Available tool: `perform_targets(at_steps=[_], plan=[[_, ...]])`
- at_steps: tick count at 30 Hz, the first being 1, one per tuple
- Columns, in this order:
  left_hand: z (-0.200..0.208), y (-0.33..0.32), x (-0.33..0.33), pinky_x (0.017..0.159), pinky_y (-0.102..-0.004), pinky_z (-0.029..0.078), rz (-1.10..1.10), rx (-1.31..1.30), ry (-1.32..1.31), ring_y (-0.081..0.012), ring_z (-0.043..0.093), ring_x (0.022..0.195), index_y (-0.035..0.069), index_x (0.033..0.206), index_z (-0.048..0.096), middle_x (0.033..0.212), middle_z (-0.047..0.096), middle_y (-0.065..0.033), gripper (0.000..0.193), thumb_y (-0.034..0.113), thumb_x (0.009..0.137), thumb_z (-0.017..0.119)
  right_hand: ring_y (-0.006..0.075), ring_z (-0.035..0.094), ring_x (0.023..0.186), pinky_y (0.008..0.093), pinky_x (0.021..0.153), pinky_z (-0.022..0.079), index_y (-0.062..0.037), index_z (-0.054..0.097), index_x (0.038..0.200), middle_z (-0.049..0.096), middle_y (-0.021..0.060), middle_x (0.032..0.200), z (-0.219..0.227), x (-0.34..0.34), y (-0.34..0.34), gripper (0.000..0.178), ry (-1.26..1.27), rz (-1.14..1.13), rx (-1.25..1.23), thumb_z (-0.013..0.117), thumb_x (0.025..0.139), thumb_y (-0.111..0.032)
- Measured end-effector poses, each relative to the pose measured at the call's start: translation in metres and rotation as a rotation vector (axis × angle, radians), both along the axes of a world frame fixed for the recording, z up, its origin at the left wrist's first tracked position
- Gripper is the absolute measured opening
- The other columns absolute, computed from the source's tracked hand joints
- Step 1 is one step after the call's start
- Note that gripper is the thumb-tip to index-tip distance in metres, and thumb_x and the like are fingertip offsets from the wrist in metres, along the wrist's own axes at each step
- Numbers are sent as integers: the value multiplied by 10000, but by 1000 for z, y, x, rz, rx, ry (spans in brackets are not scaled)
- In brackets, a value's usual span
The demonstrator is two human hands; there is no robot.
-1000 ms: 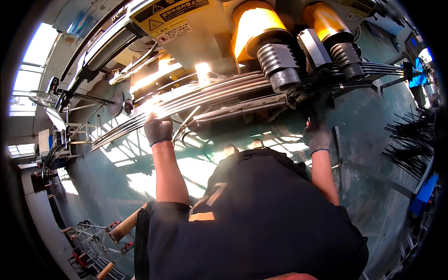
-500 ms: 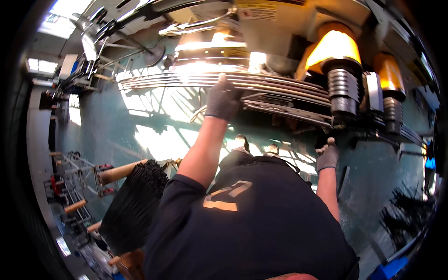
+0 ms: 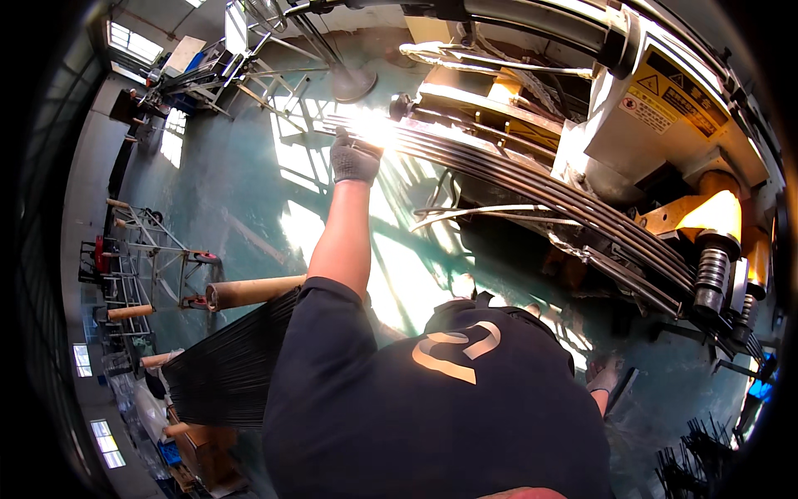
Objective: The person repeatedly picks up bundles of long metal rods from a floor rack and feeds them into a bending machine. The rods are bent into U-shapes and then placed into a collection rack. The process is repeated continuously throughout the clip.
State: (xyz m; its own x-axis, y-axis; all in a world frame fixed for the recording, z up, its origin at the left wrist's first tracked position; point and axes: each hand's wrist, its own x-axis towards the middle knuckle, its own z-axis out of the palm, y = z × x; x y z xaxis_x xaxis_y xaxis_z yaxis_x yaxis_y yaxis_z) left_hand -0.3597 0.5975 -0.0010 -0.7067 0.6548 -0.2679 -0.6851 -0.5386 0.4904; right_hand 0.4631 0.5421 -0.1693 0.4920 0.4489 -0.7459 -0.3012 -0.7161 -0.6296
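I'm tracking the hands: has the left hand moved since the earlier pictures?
Yes: the left hand moved left along the rods, away from the ridged rollers.

Rods [image 3: 536, 186] along the machine's [image 3: 617, 141] front edge
Left hand [image 3: 355, 160] at their left end; rollers [image 3: 711, 276] at the machine's right.

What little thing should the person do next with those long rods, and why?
Maybe settle the left hand firmly on the long rods: it is at their left end, where it's too bright to see its grip, and the right hand is down low, away from them.
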Motion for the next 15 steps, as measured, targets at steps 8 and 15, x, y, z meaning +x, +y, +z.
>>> perform_targets(at_steps=[8, 15], plan=[[34, -30, -93, 833, -498, 562, -46, -278, 260, -318, 665, 1046, 30, 1402, 467, 1247, 630, -175, 628, 561, 1071, 406, 253, 641, 747, 374, 696, 501, -25, 663, 972, 677, 81, 878, -47, -17, -109, 423, -303, 582, -44, 582, 1009, -438], [30, -22, -92, 948, -488, 578, -339, -252, 428, -330, 683, 1088, 48, 1375, 543, 1205, 677, -165, 464, 400, 1077, 491, 235, 628, 687, 364, 585, 478, -66, 657, 892, 652, 59, 779, 14, -70, -78, 354, -88, 219, -200, 607, 978, -406]])
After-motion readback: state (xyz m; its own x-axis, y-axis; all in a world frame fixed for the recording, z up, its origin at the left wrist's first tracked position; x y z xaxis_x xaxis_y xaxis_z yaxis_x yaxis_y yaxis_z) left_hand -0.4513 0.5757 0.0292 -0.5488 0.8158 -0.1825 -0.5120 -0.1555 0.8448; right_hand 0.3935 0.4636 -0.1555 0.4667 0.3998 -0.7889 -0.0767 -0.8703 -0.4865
